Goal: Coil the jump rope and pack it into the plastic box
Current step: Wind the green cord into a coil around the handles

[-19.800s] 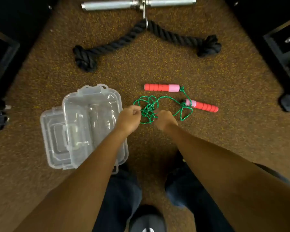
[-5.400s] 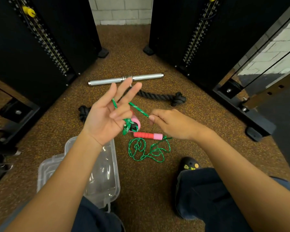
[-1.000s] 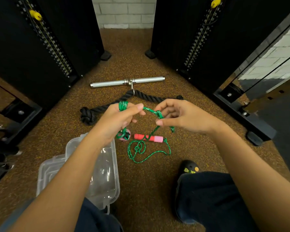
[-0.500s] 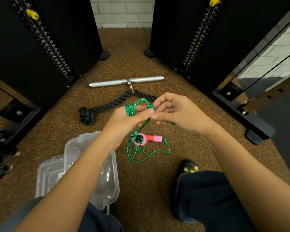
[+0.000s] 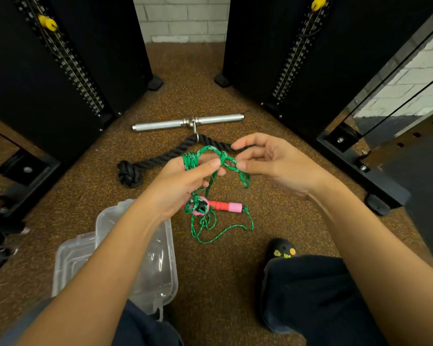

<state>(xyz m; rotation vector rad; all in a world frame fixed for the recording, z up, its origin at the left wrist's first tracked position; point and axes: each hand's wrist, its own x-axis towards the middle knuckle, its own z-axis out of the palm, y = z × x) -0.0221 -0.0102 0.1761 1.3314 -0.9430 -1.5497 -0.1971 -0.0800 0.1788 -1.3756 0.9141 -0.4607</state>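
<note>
The green jump rope (image 5: 211, 227) trails from my hands down to the brown floor. My left hand (image 5: 183, 186) is shut on several loops of it wound around its fingers, with one pink-tipped handle (image 5: 198, 207) hanging below the palm. My right hand (image 5: 268, 161) pinches a strand between thumb and forefinger, just right of the left hand. The other red and pink handle (image 5: 226, 206) lies on the floor under my hands. The clear plastic box (image 5: 158, 265) sits open at lower left, partly hidden by my left forearm, with its lid (image 5: 70, 263) beside it.
A thick black rope attachment (image 5: 158, 161) and a steel bar handle (image 5: 188, 122) lie on the floor beyond my hands. Black weight-stack machines (image 5: 68, 71) stand left and right. My knee and a black shoe (image 5: 281, 250) are at lower right.
My right hand has drawn slightly to the right, stretching a loop of rope away from the left hand's thumb. The coil on the left fingers stays in place.
</note>
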